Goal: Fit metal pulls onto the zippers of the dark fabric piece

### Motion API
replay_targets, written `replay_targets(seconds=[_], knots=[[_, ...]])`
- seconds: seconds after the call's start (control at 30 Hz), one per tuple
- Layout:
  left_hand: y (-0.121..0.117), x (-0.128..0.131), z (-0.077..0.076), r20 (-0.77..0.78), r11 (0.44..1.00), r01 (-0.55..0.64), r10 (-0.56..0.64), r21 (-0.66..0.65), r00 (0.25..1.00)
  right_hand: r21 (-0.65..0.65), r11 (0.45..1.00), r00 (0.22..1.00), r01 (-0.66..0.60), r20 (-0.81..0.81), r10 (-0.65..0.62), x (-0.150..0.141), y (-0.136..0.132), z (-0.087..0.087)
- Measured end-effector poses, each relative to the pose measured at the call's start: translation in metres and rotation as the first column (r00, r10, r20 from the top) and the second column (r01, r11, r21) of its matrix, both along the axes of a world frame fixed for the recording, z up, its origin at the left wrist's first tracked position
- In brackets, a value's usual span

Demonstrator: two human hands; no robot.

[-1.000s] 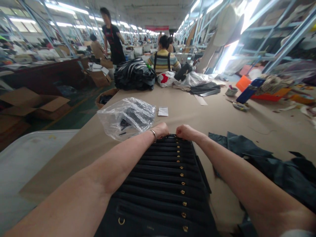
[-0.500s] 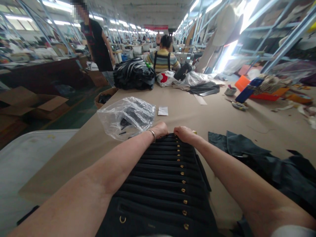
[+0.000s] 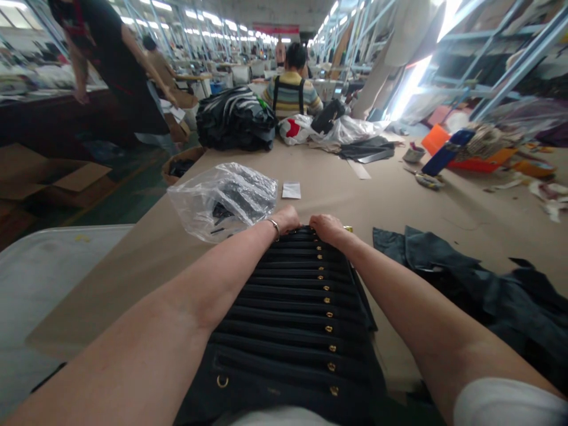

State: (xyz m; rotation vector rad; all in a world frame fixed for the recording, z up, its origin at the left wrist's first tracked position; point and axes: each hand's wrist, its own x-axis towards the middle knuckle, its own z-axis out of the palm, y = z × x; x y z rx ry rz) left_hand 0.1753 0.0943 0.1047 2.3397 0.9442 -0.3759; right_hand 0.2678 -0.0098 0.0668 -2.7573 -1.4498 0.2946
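Note:
Black fabric pieces (image 3: 284, 307) lie overlapped in a long row toward me, each showing a gold metal fitting along the right side. The nearest piece also carries a gold D-ring (image 3: 222, 381) on its left. At the far end of the row, my left hand (image 3: 289, 219) is closed with its fingertips on the last black piece. Close beside it, my right hand (image 3: 326, 227) is closed on the same far edge. Both sets of fingertips are partly hidden. A bit of yellow (image 3: 348, 229) shows just past my right hand.
A clear plastic bag (image 3: 231, 198) with dark contents lies left of my hands, near a white paper slip (image 3: 291, 190). Dark cloth pieces (image 3: 461, 272) are on the right. Farther back are a black fabric pile (image 3: 237, 118) and an orange bin (image 3: 481, 163). Two co-workers are ahead.
The camera view has shifted slightly, and my hands stay at the far end of the row. The standing co-worker on the left has come nearer and farther left.

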Motion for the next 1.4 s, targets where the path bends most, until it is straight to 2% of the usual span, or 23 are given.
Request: replay_targets(seconds=[0.13, 0.23, 0.3, 0.37, 0.43, 0.5, 0.6, 0.67, 0.83, 0.9, 0.97, 1.03, 1.17, 1.27, 1.3, 1.33, 1.4], knots=[[0.0, -0.005, 0.002, 0.069, 0.998, -0.036, 0.04, -0.049, 0.997, 0.072, 0.997, 1.0, -0.016, -0.006, 0.017, 0.003, -0.006, 0.004], [0.003, -0.011, 0.006, 0.188, 0.992, -0.073, 0.092, -0.104, 0.978, 0.181, 0.983, 0.999, -0.027, 0.032, 0.022, -0.006, -0.024, 0.018], [0.007, -0.019, 0.008, 0.279, 0.983, -0.087, 0.13, -0.162, 0.951, 0.244, 0.966, 0.996, -0.087, 0.049, 0.077, -0.021, -0.046, 0.029], [0.011, -0.031, 0.01, 0.353, 0.968, -0.088, 0.169, -0.234, 0.92, 0.252, 0.949, 0.981, -0.192, 0.042, 0.187, -0.043, -0.071, 0.036], [0.012, -0.045, 0.011, 0.401, 0.948, -0.08, 0.205, -0.307, 0.893, 0.205, 0.937, 0.959, -0.283, 0.046, 0.28, -0.067, -0.092, 0.035], [0.01, -0.06, 0.01, 0.425, 0.924, -0.07, 0.24, -0.376, 0.873, 0.154, 0.941, 0.952, -0.303, 0.103, 0.289, -0.086, -0.105, 0.027], [0.003, -0.085, 0.009, 0.428, 0.881, -0.062, 0.288, -0.469, 0.856, 0.141, 0.96, 0.956, -0.244, 0.201, 0.214, -0.099, -0.105, 0.009], [-0.004, -0.102, 0.008, 0.416, 0.853, -0.06, 0.313, -0.519, 0.854, 0.146, 0.969, 0.964, -0.198, 0.206, 0.166, -0.1, -0.099, 0.0], [-0.032, -0.144, 0.004, 0.359, 0.792, -0.032, 0.313, -0.61, 0.879, 0.176, 0.967, 0.973, -0.185, 0.168, 0.156, -0.093, -0.093, -0.01], [-0.044, -0.157, 0.0, 0.305, 0.782, -0.021, 0.268, -0.623, 0.914, 0.184, 0.966, 0.974, -0.184, 0.168, 0.154, -0.091, -0.092, -0.01], [-0.053, -0.165, -0.005, 0.268, 0.799, -0.02, 0.224, -0.601, 0.937, 0.193, 0.965, 0.976, -0.177, 0.16, 0.147, -0.088, -0.09, -0.01], [-0.058, -0.166, -0.011, 0.268, 0.802, -0.034, 0.239, -0.597, 0.933, 0.212, 0.963, 0.978, -0.169, 0.154, 0.138, -0.086, -0.087, -0.01], [-0.057, -0.16, -0.014, 0.287, 0.723, -0.055, 0.341, -0.689, 0.895, 0.263, 0.956, 0.986, -0.132, 0.13, 0.101, -0.082, -0.081, -0.011], [-0.056, -0.159, -0.009, 0.296, 0.689, -0.042, 0.365, -0.724, 0.883, 0.282, 0.954, 0.993, -0.103, 0.089, 0.081, -0.08, -0.083, -0.007], [-0.056, -0.16, -0.007, 0.301, 0.661, -0.035, 0.388, -0.75, 0.871, 0.298, 0.949, 0.993, -0.104, 0.086, 0.082, -0.08, -0.084, -0.004], [-0.056, -0.16, -0.004, 0.304, 0.617, -0.025, 0.422, -0.787, 0.854, 0.327, 0.938, 0.992, -0.111, 0.086, 0.087, -0.081, -0.086, 0.001], [-0.057, -0.161, 0.0, 0.292, 0.482, 0.006, 0.521, -0.876, 0.802, 0.445, 0.886, 0.992, -0.127, 0.064, 0.11, -0.087, -0.091, 0.014]])
